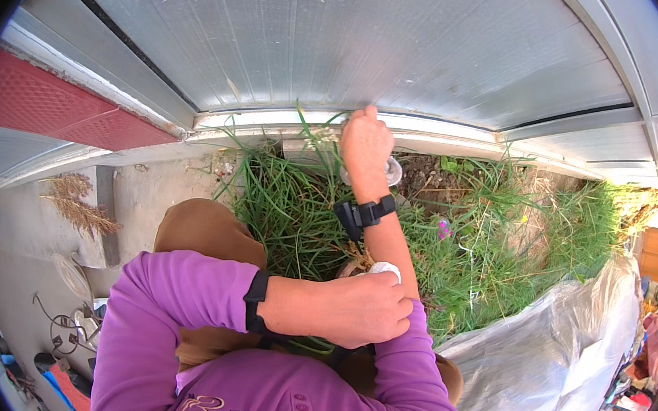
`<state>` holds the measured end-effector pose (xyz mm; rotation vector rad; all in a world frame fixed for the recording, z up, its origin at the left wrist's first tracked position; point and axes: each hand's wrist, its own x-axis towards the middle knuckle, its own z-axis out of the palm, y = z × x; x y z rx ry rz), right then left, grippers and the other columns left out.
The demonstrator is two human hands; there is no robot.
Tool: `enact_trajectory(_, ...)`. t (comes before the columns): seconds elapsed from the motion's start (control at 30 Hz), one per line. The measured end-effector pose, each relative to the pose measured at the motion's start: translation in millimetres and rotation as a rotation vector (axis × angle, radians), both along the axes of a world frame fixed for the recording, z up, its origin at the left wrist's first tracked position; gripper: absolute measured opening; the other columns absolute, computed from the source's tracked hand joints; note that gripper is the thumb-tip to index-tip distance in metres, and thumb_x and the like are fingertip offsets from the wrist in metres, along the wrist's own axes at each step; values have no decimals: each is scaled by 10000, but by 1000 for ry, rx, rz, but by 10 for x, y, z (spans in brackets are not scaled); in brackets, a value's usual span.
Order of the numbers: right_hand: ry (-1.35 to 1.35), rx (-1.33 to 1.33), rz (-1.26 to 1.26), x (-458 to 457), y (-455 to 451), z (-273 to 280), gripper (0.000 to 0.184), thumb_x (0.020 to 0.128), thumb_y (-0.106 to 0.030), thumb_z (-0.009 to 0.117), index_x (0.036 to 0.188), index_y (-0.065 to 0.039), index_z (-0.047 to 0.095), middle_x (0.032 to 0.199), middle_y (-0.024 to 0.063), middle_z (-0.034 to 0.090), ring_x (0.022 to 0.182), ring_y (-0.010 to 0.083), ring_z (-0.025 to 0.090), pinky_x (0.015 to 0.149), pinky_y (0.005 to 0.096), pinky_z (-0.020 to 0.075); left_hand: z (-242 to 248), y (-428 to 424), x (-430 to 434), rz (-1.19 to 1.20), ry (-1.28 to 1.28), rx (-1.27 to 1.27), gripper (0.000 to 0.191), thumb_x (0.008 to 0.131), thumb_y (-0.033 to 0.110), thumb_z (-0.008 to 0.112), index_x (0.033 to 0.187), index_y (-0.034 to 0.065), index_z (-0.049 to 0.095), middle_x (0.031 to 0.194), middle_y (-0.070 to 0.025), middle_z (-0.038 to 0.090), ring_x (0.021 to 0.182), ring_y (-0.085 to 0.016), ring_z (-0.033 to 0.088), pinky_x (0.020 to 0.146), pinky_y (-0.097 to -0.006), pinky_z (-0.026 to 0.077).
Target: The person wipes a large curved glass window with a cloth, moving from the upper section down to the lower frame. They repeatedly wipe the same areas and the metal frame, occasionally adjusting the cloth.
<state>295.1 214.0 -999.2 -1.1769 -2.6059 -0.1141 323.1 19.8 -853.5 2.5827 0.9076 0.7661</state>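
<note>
My left hand [348, 308] crosses over my right forearm, its fingers closed on a small white object [386, 269], mostly hidden by the hand. My right hand [368, 143] reaches forward to the base of the metal-framed panel, its fingers curled; what lies inside them is hidden. Pale flower or seed heads [321, 136] on green stalks stand just left of it. A pale round container [394, 171] shows partly behind the right wrist. Long-leaved green plants [293, 201] grow below and beside both hands.
A grey panelled wall [353, 44] rises ahead above a white ledge [446, 138]. Clear plastic sheeting [537, 357] lies at right. Dried seed heads [76, 204] rest on concrete [152, 185] at left. A small purple flower [444, 231] stands among the grass.
</note>
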Motion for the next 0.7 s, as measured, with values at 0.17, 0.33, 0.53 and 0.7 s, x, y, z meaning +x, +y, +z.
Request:
enact_trajectory(0.17, 277, -256, 455, -338, -585, 62, 189, 872, -237, 690, 1003, -102, 708, 986, 87, 647, 809, 309, 697, 691, 418, 568, 27, 6, 45, 17, -72, 46, 140, 754, 200, 662, 806, 72, 642, 805, -49, 611, 790, -206, 619, 694, -346, 438)
enact_trajectory(0.33, 173, -196, -25, 159, -145, 297, 309, 853, -301, 731, 1100, -115, 736, 1057, 80, 682, 785, 327, 706, 689, 425, 569, 73, -114, 3, 13, -76, 110, 186, 720, 222, 687, 811, 64, 651, 831, -57, 630, 806, -219, 627, 713, -362, 435)
enact_trajectory(0.53, -130, -53, 13, 35, 72, 211, 238, 851, -287, 715, 957, -75, 691, 1018, 123, 665, 777, 353, 700, 676, 456, 568, 165, -232, -23, -48, -78, 68, 220, 707, 240, 695, 831, 59, 676, 874, -78, 652, 813, -233, 637, 732, -368, 439)
enact_trajectory(0.7, -102, 46, 230, -504, -451, 79, 165, 846, -208, 681, 835, -50, 636, 917, 138, 634, 702, 320, 697, 598, 428, 576, 217, -307, -63, -64, 229, -108, 223, 700, 245, 691, 853, 97, 756, 852, -44, 701, 816, -225, 656, 699, -384, 432)
